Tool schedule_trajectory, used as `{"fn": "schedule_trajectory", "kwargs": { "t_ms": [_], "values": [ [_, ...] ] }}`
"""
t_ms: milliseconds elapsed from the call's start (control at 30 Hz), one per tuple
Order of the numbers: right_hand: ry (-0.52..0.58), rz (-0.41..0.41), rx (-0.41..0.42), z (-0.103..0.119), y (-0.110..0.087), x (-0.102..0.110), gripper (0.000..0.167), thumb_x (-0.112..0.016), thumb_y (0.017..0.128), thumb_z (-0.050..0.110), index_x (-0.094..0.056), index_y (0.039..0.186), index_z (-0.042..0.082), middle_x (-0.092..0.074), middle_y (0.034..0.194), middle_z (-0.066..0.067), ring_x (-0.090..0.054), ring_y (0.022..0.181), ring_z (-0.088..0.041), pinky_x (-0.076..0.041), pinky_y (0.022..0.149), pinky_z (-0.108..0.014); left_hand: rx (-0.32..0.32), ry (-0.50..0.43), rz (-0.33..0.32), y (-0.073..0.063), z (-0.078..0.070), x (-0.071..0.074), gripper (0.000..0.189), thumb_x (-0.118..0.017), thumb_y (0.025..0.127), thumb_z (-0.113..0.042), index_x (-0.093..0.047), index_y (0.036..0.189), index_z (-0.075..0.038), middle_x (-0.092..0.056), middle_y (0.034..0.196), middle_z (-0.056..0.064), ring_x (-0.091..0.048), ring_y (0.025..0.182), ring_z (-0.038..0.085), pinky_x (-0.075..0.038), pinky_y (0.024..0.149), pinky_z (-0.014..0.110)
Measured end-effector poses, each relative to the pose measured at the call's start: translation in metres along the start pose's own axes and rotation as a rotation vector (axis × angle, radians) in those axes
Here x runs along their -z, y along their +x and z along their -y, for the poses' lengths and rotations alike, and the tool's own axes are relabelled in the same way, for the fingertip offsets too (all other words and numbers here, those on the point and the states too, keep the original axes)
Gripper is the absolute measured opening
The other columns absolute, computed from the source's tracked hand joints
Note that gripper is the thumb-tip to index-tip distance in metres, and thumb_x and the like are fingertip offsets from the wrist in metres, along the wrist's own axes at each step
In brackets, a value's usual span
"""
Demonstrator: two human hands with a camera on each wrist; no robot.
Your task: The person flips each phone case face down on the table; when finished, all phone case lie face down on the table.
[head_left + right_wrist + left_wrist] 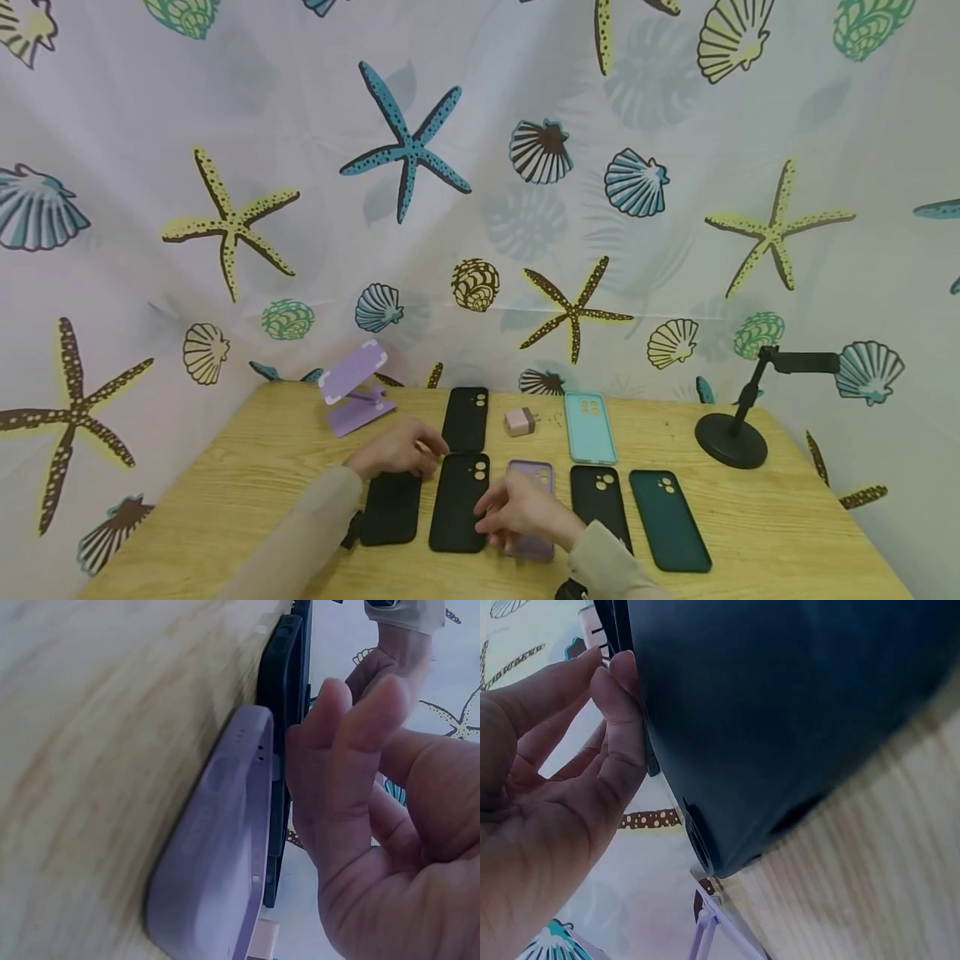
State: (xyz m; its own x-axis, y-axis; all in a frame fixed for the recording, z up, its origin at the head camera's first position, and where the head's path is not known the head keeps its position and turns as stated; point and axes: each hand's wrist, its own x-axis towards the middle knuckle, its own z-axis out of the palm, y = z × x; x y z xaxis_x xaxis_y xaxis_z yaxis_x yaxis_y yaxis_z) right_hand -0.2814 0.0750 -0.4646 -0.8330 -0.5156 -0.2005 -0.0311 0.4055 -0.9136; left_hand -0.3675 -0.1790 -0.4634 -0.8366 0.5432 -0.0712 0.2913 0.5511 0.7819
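Phone cases lie on a wooden table in the head view. My left hand (401, 450), fingers loosely bent, is over the top of the leftmost black case (390, 510), its fingertips near the back black case (465, 419) and the middle black case (459, 504). In the left wrist view its fingers (619, 712) are beside a dark case (780, 712); contact is hard to tell. My right hand (521, 510) hovers over the purple case (534, 546), fingers relaxed and partly bent. The right wrist view shows nothing held in it, with the purple case (214, 840) alongside.
Right of the hands lie a black case (600, 500) and a dark green case (670, 521). Behind are a light blue case (590, 429) and a pink charger plug (519, 422). A purple phone stand (360, 408) is back left, a black stand (731, 440) at right. A patterned cloth hangs behind.
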Motion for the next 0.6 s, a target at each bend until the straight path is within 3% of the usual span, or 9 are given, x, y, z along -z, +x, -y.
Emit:
{"fn": "schedule_trajectory", "kwargs": {
  "t_ms": [267,500,600],
  "values": [
    [-0.043,-0.028,-0.019,-0.0037,0.0014,-0.0002,0.011,-0.074,0.084,0.002,-0.076,0.095,0.001,-0.068,0.062,-0.011,-0.054,0.04,-0.009,-0.046,0.039,-0.02,0.026,0.009,0.075,0.0002,-0.0097,-0.0037,0.035,-0.062,0.081,0.01,-0.066,0.116,0.01,-0.069,0.091,0.017,-0.058,0.067,0.017,-0.053,0.064,0.031],
    [-0.065,-0.048,-0.029,-0.007,0.0056,-0.002,0.009,-0.074,0.083,0.001,-0.076,0.093,0.001,-0.067,0.06,-0.009,-0.052,0.039,-0.008,-0.043,0.038,-0.019,0.076,0.026,0.102,0.0022,-0.0088,-0.0056,0.035,-0.06,0.084,0.01,-0.065,0.119,0.009,-0.066,0.119,0.022,-0.066,0.09,0.022,-0.058,0.071,0.035],
    [-0.077,-0.057,-0.032,-0.0066,0.007,-0.0024,0.008,-0.075,0.083,0.002,-0.076,0.091,0.002,-0.068,0.06,-0.01,-0.052,0.039,-0.008,-0.043,0.038,-0.018,0.091,0.038,0.08,0.002,-0.0085,-0.006,0.033,-0.062,0.086,0.008,-0.065,0.119,0.008,-0.067,0.117,0.02,-0.067,0.092,0.022,-0.059,0.072,0.037]
  ]
}}
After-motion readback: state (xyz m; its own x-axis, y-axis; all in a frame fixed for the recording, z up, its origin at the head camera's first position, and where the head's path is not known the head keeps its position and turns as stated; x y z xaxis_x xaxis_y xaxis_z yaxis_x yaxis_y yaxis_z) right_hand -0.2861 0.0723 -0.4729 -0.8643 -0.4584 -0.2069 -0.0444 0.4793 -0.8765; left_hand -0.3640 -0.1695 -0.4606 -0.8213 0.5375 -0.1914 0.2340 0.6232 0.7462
